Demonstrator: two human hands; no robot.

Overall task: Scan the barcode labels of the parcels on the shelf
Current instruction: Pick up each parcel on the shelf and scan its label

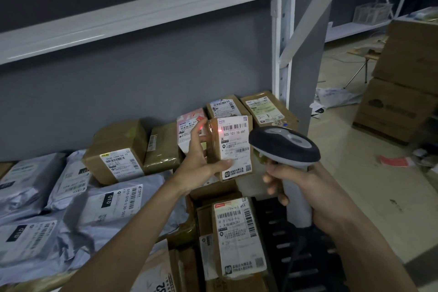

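My left hand [201, 161] holds a small brown parcel [214, 144] upright, with its white barcode label [235, 142] facing me. A red scanner dot glows on the label's upper left edge and on my fingertip. My right hand [298, 187] grips the white handle of a black-and-grey barcode scanner [283, 143], whose head points at the held parcel from the right. Several other labelled cardboard parcels lie on the shelf behind, such as the box [118, 152] to the left.
Grey plastic mailer bags [111, 206] cover the shelf at left. A labelled carton [237, 237] lies below my hands beside a black crate [305, 265]. A white shelf upright [283, 31] stands at right. Stacked brown cartons [403, 83] sit on the floor far right.
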